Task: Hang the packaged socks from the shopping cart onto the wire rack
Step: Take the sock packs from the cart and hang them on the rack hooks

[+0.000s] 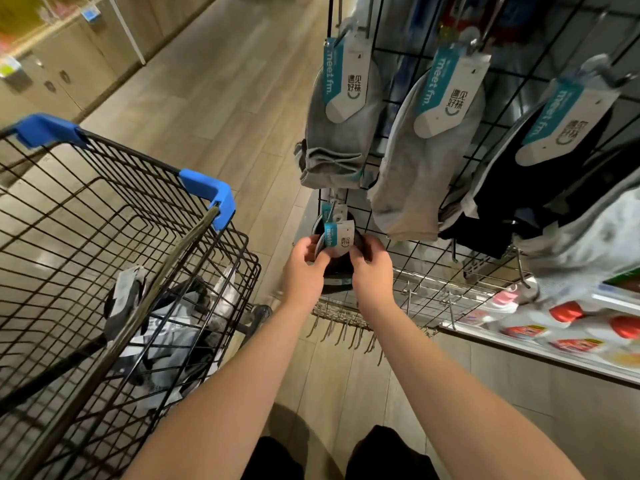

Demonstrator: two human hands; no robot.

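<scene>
Both hands hold one pack of dark socks (337, 239) with a white and teal card, low on the black wire rack (408, 247). My left hand (304, 268) grips its left edge and my right hand (372, 268) its right edge. Just above it another card (335, 211) hangs on a hook. Higher on the rack hang grey socks (334, 133), light grey socks (426, 161) and dark socks (540, 181). At my left, the black shopping cart (114, 209) with blue corners holds several sock packs (166, 323).
Bare metal hooks (346, 327) stick out along the rack's bottom edge. A shelf with red-capped bottles (568, 327) runs at the lower right. Wooden cabinets (69, 64) line the far left of the aisle. My legs (332, 455) show at the bottom.
</scene>
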